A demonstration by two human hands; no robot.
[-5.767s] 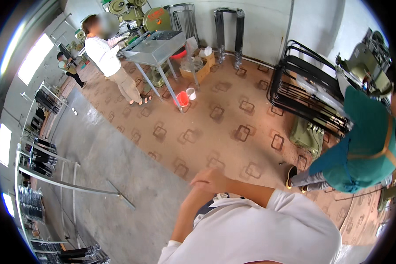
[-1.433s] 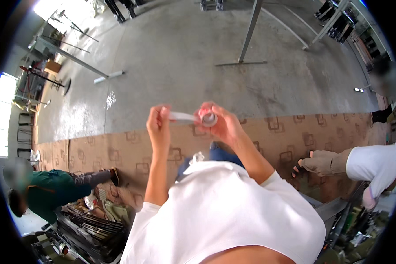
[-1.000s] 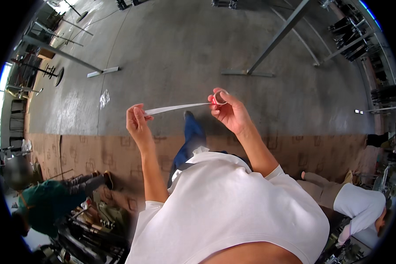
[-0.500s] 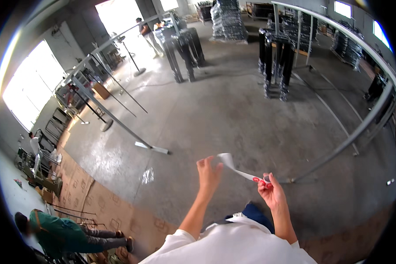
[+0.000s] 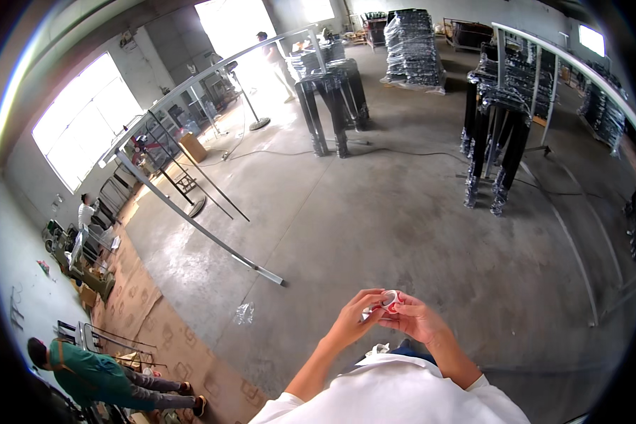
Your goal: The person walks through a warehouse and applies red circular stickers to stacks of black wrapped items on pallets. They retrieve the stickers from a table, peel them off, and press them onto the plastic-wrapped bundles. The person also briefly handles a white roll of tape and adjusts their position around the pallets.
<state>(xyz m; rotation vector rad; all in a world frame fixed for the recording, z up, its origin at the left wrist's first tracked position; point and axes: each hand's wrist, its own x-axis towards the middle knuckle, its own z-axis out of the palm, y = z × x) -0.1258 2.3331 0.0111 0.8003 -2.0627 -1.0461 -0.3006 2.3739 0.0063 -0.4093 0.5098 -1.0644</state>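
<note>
Hands together, in front of the body, above the grey floor (image 5: 374, 226). Right hand (image 5: 425, 324) grips the tape roll (image 5: 393, 306); left hand (image 5: 353, 318) against it, pinch unclear to us. We judge: handling tape; next move calls for a steady roll.

Tape roll (image 5: 391, 302) partly hidden by right hand (image 5: 420, 323); left hand's (image 5: 350, 319) grip unclear.
White shirt (image 5: 396, 392) cut off at lower edge; far person (image 5: 274, 60) blurred by glare, detail too small.

Glare from the blown-out window (image 5: 87, 121) and doorway (image 5: 233, 28) whitens the floor (image 5: 180, 254), edges bending into blackness
</note>
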